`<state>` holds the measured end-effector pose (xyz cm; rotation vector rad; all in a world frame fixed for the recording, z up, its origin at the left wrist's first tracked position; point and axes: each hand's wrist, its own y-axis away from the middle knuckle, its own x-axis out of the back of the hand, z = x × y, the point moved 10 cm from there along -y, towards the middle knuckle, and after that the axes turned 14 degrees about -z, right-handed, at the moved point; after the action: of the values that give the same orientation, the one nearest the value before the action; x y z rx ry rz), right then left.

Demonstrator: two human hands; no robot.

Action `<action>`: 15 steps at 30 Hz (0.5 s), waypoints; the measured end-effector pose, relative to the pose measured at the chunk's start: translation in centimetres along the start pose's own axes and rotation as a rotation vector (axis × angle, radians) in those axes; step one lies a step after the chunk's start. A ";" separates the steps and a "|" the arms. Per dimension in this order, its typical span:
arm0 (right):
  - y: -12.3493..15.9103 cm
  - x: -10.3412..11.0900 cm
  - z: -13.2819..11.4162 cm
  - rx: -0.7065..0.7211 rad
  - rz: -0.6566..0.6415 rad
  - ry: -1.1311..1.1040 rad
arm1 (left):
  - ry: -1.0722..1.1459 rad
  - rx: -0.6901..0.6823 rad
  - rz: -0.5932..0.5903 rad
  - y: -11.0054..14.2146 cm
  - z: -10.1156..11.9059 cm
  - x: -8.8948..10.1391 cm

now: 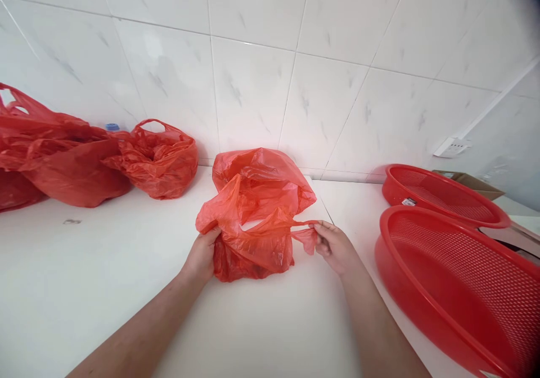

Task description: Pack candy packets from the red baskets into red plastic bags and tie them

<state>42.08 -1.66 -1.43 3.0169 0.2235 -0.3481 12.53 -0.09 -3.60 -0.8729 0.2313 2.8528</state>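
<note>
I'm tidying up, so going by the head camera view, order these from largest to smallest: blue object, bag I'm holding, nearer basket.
Nearer red basket
Held red bag
Blue object, partly hidden

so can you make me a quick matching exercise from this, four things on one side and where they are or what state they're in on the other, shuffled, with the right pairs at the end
Things:
1. left hand
2. right hand
3. near basket
4. box

Colour, place or state:
a. brown, partly hidden
b. pinching a thin, stretched part of the middle bag
c. red, with a mesh wall
d. clutching the left side of the middle bag

Right pairs: 1-d, 2-b, 3-c, 4-a
</note>
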 end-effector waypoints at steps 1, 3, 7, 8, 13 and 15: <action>0.0 0.1 0.2 -0.002 -0.015 -0.098 | 0.008 -0.001 0.009 0.1 0.0 0.0; 0.0 0.1 0.3 0.013 -0.029 -0.218 | 0.019 -0.003 0.017 0.2 0.1 -0.3; -0.1 0.1 0.4 0.064 -0.014 -0.294 | 0.017 0.017 0.022 0.5 0.0 -0.7; -0.2 0.1 0.4 0.076 -0.004 -0.305 | 0.018 0.023 0.023 0.6 0.0 -0.8; -0.2 0.9 -0.1 0.153 0.025 -0.353 | 0.036 0.051 0.020 0.5 -0.6 -0.5; -0.2 1.0 -0.7 0.222 0.006 -0.357 | 0.049 0.059 0.018 0.4 -0.8 -0.4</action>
<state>43.12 -1.27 -0.99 3.0902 0.1540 -0.9571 13.23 -0.70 -4.00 -0.9346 0.3294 2.8275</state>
